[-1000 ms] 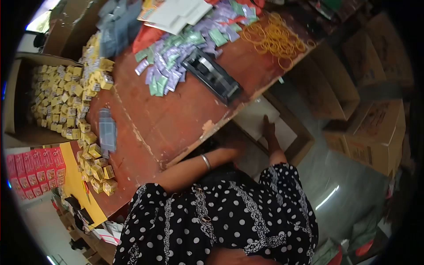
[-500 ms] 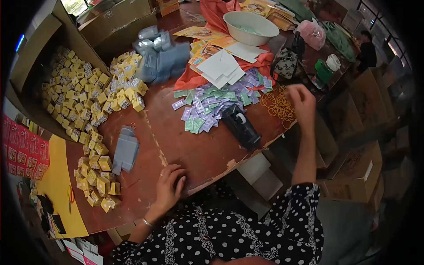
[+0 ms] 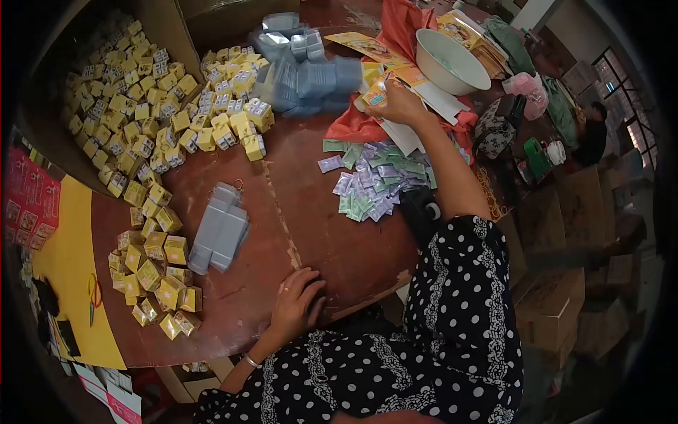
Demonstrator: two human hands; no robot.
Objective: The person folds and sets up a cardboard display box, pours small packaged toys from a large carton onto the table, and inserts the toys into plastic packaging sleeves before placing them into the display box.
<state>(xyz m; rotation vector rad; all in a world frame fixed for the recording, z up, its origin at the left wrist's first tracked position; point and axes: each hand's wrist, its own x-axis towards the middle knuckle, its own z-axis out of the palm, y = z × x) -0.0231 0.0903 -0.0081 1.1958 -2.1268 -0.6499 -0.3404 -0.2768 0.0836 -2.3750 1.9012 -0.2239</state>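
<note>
My right hand (image 3: 404,106) reaches over the pile at the table's back, its thumb and fingers closed on an orange-and-yellow printed card (image 3: 375,96). Under the forearm lie white cards (image 3: 402,138) and a heap of purple and green sachets (image 3: 381,177). At the table's front edge rests my left hand (image 3: 296,300), holding nothing, with its fingers apart and slightly bent. Flat clear plastic boxes (image 3: 220,230) lie beyond it to the left. A black tape dispenser (image 3: 421,213) is partly hidden by the right sleeve.
Small yellow boxes (image 3: 169,251) spread along the left side into a large carton (image 3: 159,35). More clear plastic boxes (image 3: 318,81) stand behind. A white basin (image 3: 452,67), a patterned bag (image 3: 494,127) and rubber bands (image 3: 487,187) are at the right. A person (image 3: 593,134) sits farther off.
My right hand has moved from beside the rubber bands leftward and away, onto the printed cards, and closed on one. The left hand stays on the table edge. The view has shifted.
</note>
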